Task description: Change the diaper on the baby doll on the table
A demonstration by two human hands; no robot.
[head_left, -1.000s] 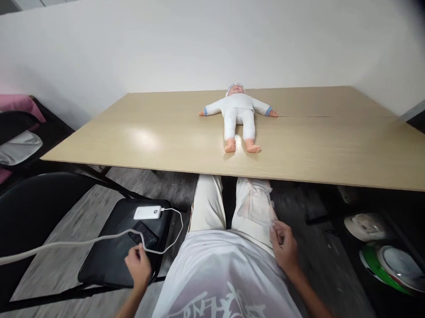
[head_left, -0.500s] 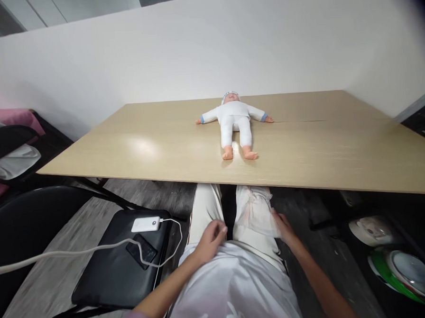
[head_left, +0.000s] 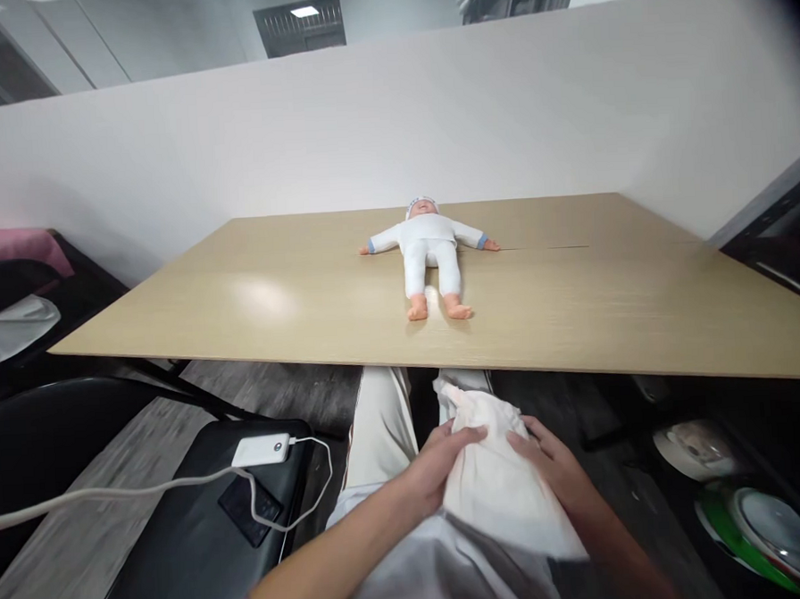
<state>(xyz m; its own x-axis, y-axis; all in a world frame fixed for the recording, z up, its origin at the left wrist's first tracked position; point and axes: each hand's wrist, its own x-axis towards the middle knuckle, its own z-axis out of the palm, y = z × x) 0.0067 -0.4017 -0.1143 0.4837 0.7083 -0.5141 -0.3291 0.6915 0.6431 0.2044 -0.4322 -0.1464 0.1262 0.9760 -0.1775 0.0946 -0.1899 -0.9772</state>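
Observation:
A white cloth point(head_left: 494, 482) lies bunched on my lap, below the table's front edge. My left hand point(head_left: 434, 463) grips its left side with fingers curled over the fabric. Opposite it, my right hand point(head_left: 557, 470) holds the right side, fingers pressed into the cloth. A baby doll point(head_left: 428, 253) in a white suit and cap lies on its back, arms spread, in the middle of the light wooden table point(head_left: 293, 296), well beyond both hands.
A black chair point(head_left: 185, 543) at my left carries a white power bank point(head_left: 261, 450), a dark phone point(head_left: 246, 509) and a white cable point(head_left: 115, 495). Clothes lie on a chair at far left point(head_left: 12, 324). Bowls point(head_left: 761, 531) sit low at right. A white partition wall point(head_left: 364, 131) backs the table.
My left hand left the chair at my left and came to my lap. Both hands now grip the white cloth, gathered up from my right thigh. The view tilted upward.

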